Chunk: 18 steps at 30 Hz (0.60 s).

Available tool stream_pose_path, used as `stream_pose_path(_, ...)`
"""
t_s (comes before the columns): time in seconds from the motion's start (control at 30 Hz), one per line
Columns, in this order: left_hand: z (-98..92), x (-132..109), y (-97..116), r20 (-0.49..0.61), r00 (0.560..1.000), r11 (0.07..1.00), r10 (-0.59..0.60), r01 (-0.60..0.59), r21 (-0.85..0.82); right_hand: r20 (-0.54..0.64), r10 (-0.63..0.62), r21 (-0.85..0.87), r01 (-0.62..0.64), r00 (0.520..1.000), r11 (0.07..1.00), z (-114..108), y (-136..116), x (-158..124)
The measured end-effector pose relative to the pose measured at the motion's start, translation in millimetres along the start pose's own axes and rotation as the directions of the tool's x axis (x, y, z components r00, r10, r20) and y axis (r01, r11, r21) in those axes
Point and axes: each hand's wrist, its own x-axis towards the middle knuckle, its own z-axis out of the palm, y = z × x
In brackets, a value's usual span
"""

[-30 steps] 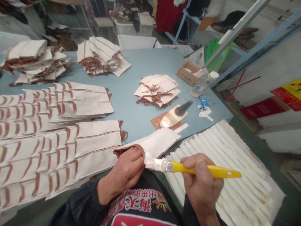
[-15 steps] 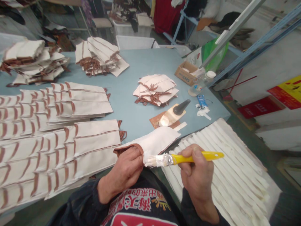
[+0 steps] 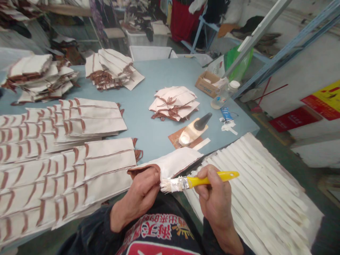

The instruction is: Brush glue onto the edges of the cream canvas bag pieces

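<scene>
My left hand is closed on the brown-trimmed end of a white fabric piece that lies over the near edge of the blue table. My right hand grips a yellow-handled brush, its glue-whitened bristles touching the piece right by my left fingers. Just beyond the piece, a glue bottle with a black nozzle lies on a brown card.
Rows of overlapped white pieces with brown trim cover the table's left side. Stacks of pieces sit in the middle and at the back. A board of white strips is at my right. A cardboard box and a plastic bottle stand far right.
My right hand has drawn the brush leftward and closer to me, so the handle reaches less far right. My left hand keeps its hold on the piece.
</scene>
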Motion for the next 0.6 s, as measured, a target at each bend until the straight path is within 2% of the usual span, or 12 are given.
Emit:
stream_pose_path(0.13,-1.4,5,2,0.002,0.999,0.995,-0.034,0.034,-0.099,0.054,0.016,0.024,-0.018,0.998,1.0,0,-5,4)
stream_pose_path(0.23,-4.9,11,5,0.051,0.969,0.942,-0.24,0.245,-0.227,0.008,-0.042,0.051,0.041,0.999,0.998,-1,-9,6)
stream_pose_path(0.3,-8.6,15,7,0.128,0.895,0.823,-0.427,0.443,-0.356,-0.039,-0.093,0.068,0.095,0.995,0.993,-2,-12,7)
stream_pose_path(0.37,-12.9,20,7,0.25,0.777,0.609,-0.578,0.615,-0.501,-0.08,-0.152,0.076,0.158,0.985,0.984,-3,-17,9)
stream_pose_path(0.43,-17.0,25,8,0.377,0.659,0.376,-0.65,0.711,-0.595,-0.112,-0.229,0.075,0.238,0.967,0.968,-3,-23,11)
stream_pose_path(0.47,-18.7,27,9,0.42,0.617,0.291,-0.665,0.732,-0.616,-0.118,-0.268,0.069,0.277,0.956,0.958,-3,-26,11)
stream_pose_path(0.53,-21.3,30,11,0.462,0.584,0.216,-0.667,0.746,-0.63,-0.095,-0.35,0.05,0.355,0.932,0.933,-2,-33,11)
stream_pose_path(0.6,-22.7,31,15,0.477,0.591,0.213,-0.65,0.745,-0.632,-0.03,-0.425,0.035,0.426,0.905,0.904,0,-38,9)
